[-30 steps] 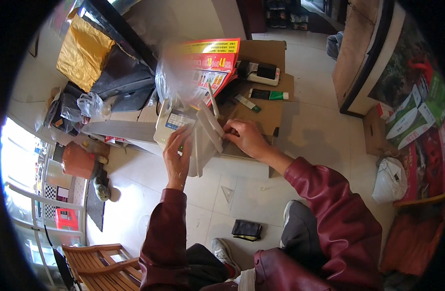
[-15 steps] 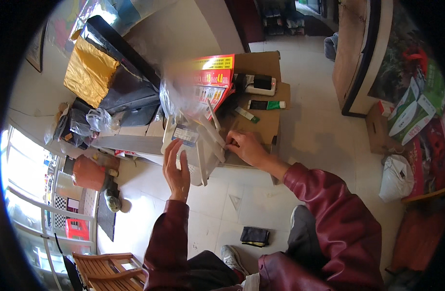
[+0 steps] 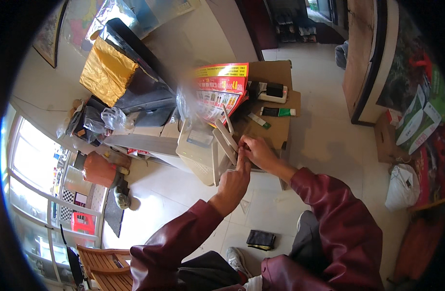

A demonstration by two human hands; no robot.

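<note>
Gold-wrapped packet: upper left of the frame, clear of both hands.
White router (image 3: 195, 151): centre of the frame, at the near edge of the cardboard-topped counter (image 3: 275, 132); body in one piece as far as I can see from here, pale antennas (image 3: 215, 165) raised.
Left hand (image 3: 231, 188): just below centre, index finger stretched out to the right hand's fingertips, remaining fingers curled; cannot tell whether this grip holds anything.
Right hand (image 3: 260, 154): right of centre, beside the antennas, thumb and fingers drawn close together; anything pinched in this grip is hidden.
Green-and-white tube (image 3: 279, 112): right of centre, on the counter, untouched.
Progress: router in place with antennas up; handwork at its right side judged under way, not finished. Amount left cannot be determined, the contact point being covered by fingers.
</note>
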